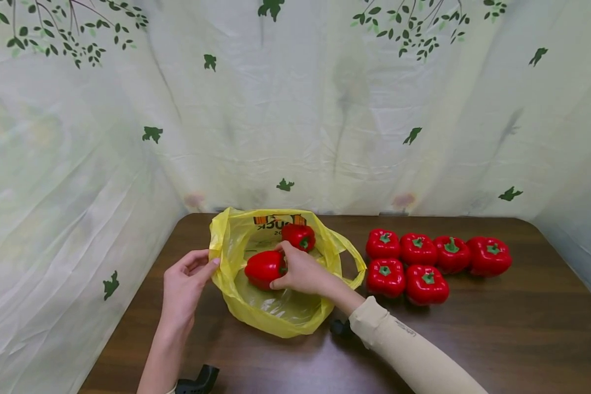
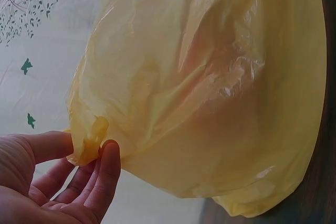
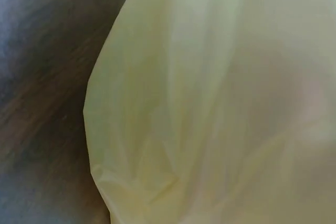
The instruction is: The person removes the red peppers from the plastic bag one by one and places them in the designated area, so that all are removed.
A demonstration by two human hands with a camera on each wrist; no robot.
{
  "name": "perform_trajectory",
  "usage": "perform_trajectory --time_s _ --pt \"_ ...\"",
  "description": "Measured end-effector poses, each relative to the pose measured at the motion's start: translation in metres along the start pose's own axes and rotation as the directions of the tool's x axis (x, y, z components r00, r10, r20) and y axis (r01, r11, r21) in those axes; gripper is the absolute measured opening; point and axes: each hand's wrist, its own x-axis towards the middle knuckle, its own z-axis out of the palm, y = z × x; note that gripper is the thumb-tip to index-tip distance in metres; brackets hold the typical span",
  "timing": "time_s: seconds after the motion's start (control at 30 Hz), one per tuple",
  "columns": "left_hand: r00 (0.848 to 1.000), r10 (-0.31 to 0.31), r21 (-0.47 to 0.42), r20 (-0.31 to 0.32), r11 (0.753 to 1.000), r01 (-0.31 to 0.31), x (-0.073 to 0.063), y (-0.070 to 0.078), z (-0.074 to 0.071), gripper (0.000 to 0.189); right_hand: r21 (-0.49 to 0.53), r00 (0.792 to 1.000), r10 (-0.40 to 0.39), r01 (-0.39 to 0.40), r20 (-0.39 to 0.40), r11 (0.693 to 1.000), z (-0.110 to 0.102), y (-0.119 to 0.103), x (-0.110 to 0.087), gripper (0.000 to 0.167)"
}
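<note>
A yellow plastic bag [image 1: 276, 327] stands on the table with its mouth spread wide. My left hand [image 1: 184, 284] pinches the left side of its rim; the left wrist view shows thumb and fingers on a bunched edge of the bag [image 2: 168, 87]. Inside the bag, my right hand [image 1: 305, 272] grips a red bell pepper [image 1: 261, 269] lying on its side, around its stem end. Another red bell pepper [image 1: 290, 232] sits farther back in the bag. From the right wrist, the bag's wall [image 3: 157, 103] hides the hand and pepper.
Right of the bag, several red bell peppers [image 1: 427, 284] stand in two rows on the dark wooden table [image 1: 522, 339], most with green stems up. A pale curtain [image 1: 295, 120] with leaf prints hangs behind and along the sides.
</note>
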Motion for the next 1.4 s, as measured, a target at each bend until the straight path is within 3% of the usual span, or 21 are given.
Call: perform_trajectory --time_s 0.17,0.53,0.77,0.9,1.2,1.4 --pt "1.0 0.001 0.016 0.001 1.0 -0.001 0.0 0.0 0.0 0.03 0.091 0.999 -0.031 0.035 -0.044 0.995 -0.006 -0.003 -0.011 0.069" --pt "1.0 0.002 0.001 0.001 1.0 -0.002 0.0 0.0 0.001 0.032 0.124 0.981 -0.102 0.123 -0.162 0.985 -0.025 -0.013 -0.038 0.074" --pt "1.0 -0.011 -0.002 -0.004 1.0 0.01 0.0 -0.001 0.001 0.031 0.162 0.974 -0.068 0.105 -0.217 0.981 -0.033 -0.014 -0.055 0.075" --pt "1.0 -0.008 -0.006 0.004 1.0 0.008 0.0 -0.002 0.001 0.032 0.145 0.966 -0.066 0.105 -0.25 0.984 -0.037 -0.014 -0.063 0.071" --pt "1.0 -0.008 -0.008 0.019 1.0 0.008 0.001 -0.004 0.001 0.034 0.013 0.939 -0.184 0.196 -0.29 0.981 -0.044 -0.011 -0.076 0.069" --pt "1.0 -0.006 -0.009 0.026 1.0 0.006 0.001 -0.003 0.001 0.035 0.038 0.932 -0.174 0.196 -0.318 0.98 -0.052 -0.01 -0.087 0.067"
